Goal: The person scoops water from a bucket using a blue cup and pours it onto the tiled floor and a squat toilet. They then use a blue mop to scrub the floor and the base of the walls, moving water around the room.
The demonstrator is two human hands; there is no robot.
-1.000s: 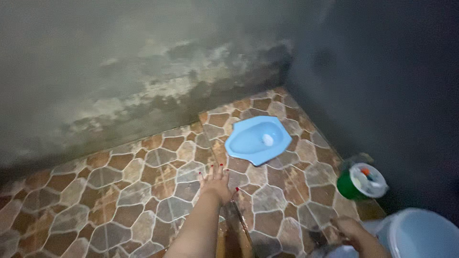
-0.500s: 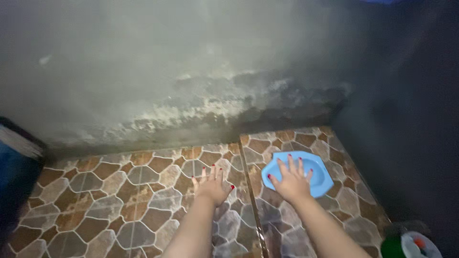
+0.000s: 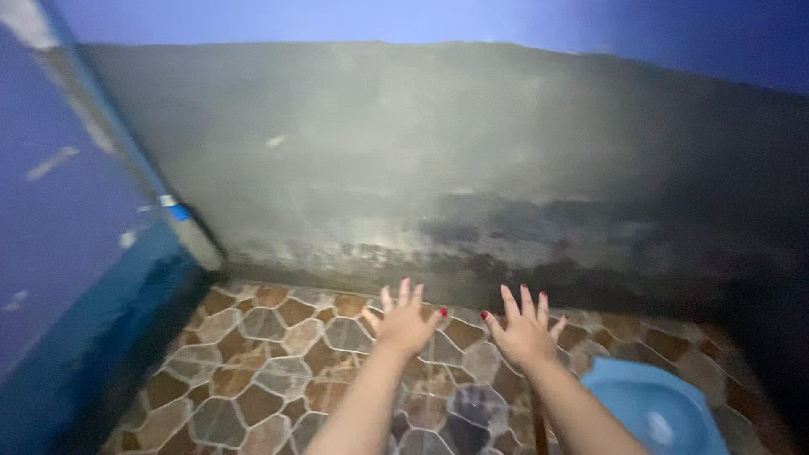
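Reaching forward side by side over a brown and grey stone-pattern tiled floor (image 3: 270, 371), with 2 bare forearms entering from the bottom edge, elbows cut off. Left hand (image 3: 403, 322) spread flat, palm down, all fingers splayed wide, red nail polish on the thumb, nothing in its hold. Right hand (image 3: 524, 330) likewise wide open, fingers fanned, red nails visible, holding nothing; hard to tell whether either palm touches the tiles or floats just above them. Hands near each other but apart, both close to the foot of a stained grey concrete wall (image 3: 438, 168) with a dark, damp-looking band along its base. Light blue ceramic squat toilet pan (image 3: 653, 409) set into the floor at lower right, just beside the right forearm, partly cut off by the bottom edge and partly hidden by that arm; its far rim fades into shadow. Blue painted side wall (image 3: 59, 253) at left, blurred, with pale chipped patches. Right corner of the room too dark to make out. Whole view soft with motion blur, tile joints smeared near the arms.
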